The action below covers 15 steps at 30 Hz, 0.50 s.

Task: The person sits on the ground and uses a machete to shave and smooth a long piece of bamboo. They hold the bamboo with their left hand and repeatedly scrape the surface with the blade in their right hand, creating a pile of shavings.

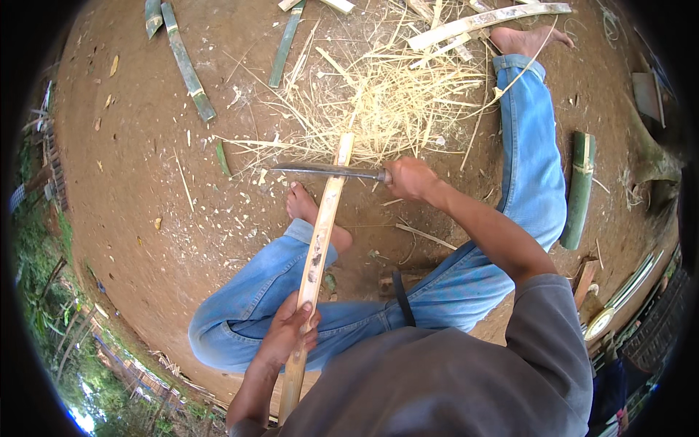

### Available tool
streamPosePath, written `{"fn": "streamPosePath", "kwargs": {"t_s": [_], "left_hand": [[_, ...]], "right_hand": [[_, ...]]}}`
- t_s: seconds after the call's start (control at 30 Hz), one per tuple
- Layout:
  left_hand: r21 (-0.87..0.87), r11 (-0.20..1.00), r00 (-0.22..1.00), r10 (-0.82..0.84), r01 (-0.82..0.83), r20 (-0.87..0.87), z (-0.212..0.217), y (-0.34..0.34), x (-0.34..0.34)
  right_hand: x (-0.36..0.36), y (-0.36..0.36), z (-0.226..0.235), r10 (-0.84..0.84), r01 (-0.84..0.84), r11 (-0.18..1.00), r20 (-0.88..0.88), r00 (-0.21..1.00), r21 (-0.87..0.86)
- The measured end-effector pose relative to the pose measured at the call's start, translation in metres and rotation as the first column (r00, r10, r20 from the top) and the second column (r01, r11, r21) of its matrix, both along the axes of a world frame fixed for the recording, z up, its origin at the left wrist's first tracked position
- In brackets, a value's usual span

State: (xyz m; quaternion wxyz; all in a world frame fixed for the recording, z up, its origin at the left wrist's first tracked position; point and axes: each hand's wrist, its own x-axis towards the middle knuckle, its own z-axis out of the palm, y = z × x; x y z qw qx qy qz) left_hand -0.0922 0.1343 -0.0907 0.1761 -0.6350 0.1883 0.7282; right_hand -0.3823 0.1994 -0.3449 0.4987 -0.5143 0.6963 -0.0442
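Observation:
A long split bamboo strip (325,223) slants away from my body, its pale inner face up with dark spots along the middle. My left hand (291,331) is wrapped round its near part, thumb on top. In my right hand (412,179) is the handle of a long-bladed knife (320,169). The blade lies crosswise over the strip near its far end and seems to touch it; its tip points left. Just beyond the strip's far end spreads a heap of thin pale bamboo shavings (400,98).
Green bamboo pieces (188,65) lie at the far left, and another thick green piece (579,191) at the right. Pale split lengths (488,23) rest beyond the shavings. My jeans-clad legs (528,160) frame the work on brown dirt ground (138,160). A tree root (648,156) stands far right.

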Motion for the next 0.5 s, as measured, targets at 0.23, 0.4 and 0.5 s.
{"fn": "streamPosePath", "kwargs": {"t_s": [0.23,0.4,0.5], "left_hand": [[0.006,1.0,1.0,0.002,-0.002,0.012,0.001,0.001,0.001],[0.005,1.0,1.0,0.003,-0.003,-0.005,-0.001,0.0,0.002],[0.013,1.0,1.0,0.012,-0.013,0.012,0.001,-0.001,0.003]], "right_hand": [[-0.008,0.002,-0.003,-0.081,0.081,0.988,-0.011,0.997,0.131],[-0.005,0.013,0.009,0.042,-0.034,0.988,0.046,0.998,-0.151],[0.004,0.011,0.015,0.025,-0.024,1.0,0.074,0.997,-0.01]]}}
